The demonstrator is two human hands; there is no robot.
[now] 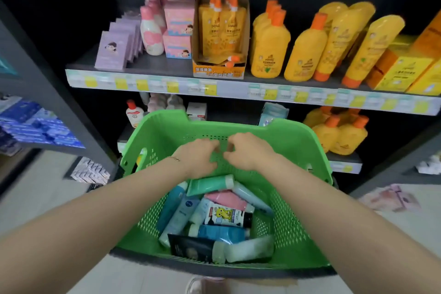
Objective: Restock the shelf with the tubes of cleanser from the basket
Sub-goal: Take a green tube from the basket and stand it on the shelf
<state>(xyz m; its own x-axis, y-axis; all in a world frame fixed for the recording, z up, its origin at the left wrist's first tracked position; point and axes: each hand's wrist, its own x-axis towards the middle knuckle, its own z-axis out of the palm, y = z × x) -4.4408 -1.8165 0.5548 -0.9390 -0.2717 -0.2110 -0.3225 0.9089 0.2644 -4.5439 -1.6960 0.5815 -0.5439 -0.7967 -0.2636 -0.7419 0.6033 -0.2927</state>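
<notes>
Head: left hand (198, 157), right hand (248, 150) above basket (298, 132) tubes (222, 233), fingers (213, 145) curled (grip unclear); bottles (269, 50) behind.

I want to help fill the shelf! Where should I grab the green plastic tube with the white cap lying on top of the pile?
Grip the green plastic tube around its middle, coming straight down from above. It lies sideways on top of the other tubes in the green plastic basket, white cap to the right, its middle uncovered.
</notes>
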